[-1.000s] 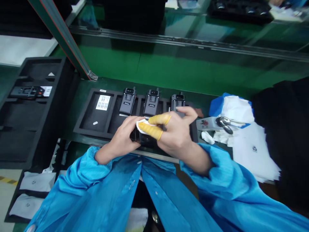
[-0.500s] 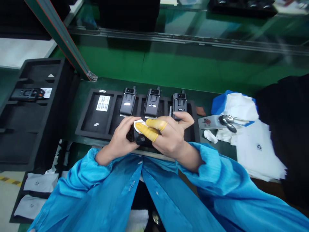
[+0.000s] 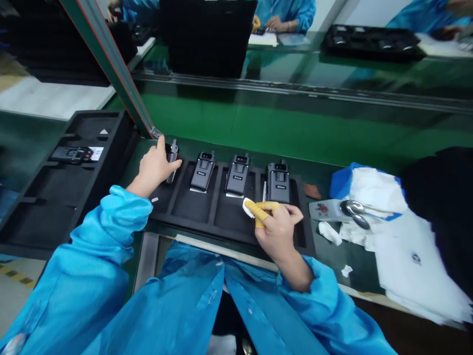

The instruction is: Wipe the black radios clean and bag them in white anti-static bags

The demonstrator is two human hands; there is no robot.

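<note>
My left hand [image 3: 153, 165] is at the far left compartment of the black foam tray [image 3: 192, 222]. Its thumb and fingers are closed around a black handheld radio [image 3: 172, 157], partly hidden by the hand. In my right hand [image 3: 277, 224], yellow finger covers pinch a small white cloth pad [image 3: 248, 207] above the tray's front part. Behind it, more black radios lie in the tray: one radio [image 3: 203, 171] in the second compartment, another radio [image 3: 237, 175] in the third, and a last radio [image 3: 279, 182] at the right, all back side up.
A second foam tray [image 3: 66, 190] with one radio [image 3: 72, 154] stands at left. To the right are a blue box with white cloths [image 3: 373, 185], a flowered dispenser with spoon-like metal pieces [image 3: 327, 209] and white bags [image 3: 410, 261]. Co-workers' hands [image 3: 277, 23] show across the glass.
My left hand has moved left and forward with the radio to the tray's left compartment. My right hand has come away from that radio, still pinching the pad. The view has tilted up.
</note>
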